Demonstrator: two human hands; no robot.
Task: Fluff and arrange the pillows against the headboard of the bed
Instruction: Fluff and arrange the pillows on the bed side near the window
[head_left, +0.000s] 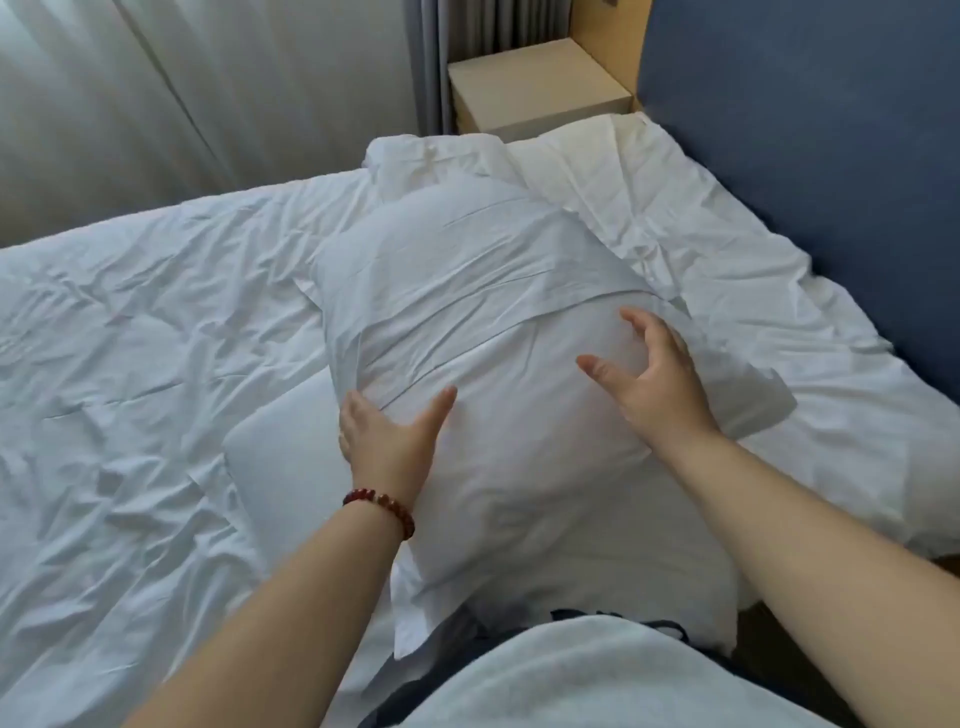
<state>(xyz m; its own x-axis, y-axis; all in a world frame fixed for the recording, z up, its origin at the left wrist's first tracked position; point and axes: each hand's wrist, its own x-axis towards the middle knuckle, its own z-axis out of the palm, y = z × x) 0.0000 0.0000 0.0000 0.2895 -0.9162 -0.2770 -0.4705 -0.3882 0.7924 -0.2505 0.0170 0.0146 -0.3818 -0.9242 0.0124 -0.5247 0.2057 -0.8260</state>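
Note:
A large white pillow (483, 322) lies in front of me, running from my body out across the bed. My left hand (389, 436) presses flat on its left side, fingers wrapped over the edge, a red bead bracelet on the wrist. Just above the pillow's right side hovers my right hand (649, 374), fingers spread and curved, holding nothing. A second white pillow (291, 467) lies partly under the big one at the left. A cream-coloured pillow (582, 161) lies further back near the blue headboard (810, 130).
A rumpled white duvet (130, 338) covers the bed at the left. A wooden nightstand (535, 88) stands beyond the bed beside the headboard. Pale curtains (182, 78) hang along the far side. The sheet (769, 322) by the headboard is wrinkled.

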